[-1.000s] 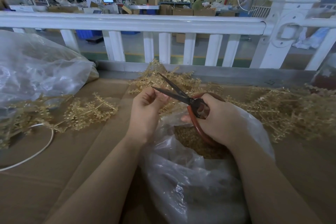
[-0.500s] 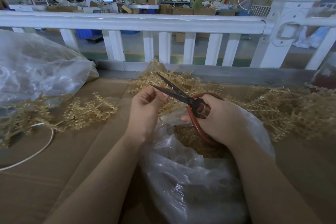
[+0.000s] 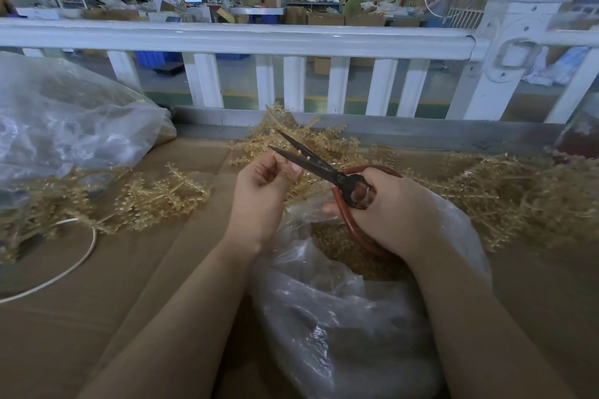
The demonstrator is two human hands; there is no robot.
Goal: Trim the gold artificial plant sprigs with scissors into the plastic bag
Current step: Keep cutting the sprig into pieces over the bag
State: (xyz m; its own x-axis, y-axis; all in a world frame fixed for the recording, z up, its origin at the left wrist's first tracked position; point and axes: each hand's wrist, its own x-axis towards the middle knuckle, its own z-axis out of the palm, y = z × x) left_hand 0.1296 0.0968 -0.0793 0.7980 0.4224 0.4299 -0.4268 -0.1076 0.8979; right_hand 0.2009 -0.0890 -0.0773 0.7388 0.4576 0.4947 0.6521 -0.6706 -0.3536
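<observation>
1. Lying at the left of the frame, a loose gold sprig (image 3: 162, 197) sits on the cardboard table (image 3: 129, 285), below a clear bag (image 3: 64, 120).
2. Left hand (image 3: 262, 194), fingers curled, pinches a small gold piece; what exactly, I cannot tell.
3. Scissors (image 3: 311, 162) run diagonally, tips toward upper left, blades parted.
4. Right hand (image 3: 389, 210) grips their red handles above the plastic bag (image 3: 340, 317).
5. More sprigs (image 3: 502, 191) heap at right.
</observation>
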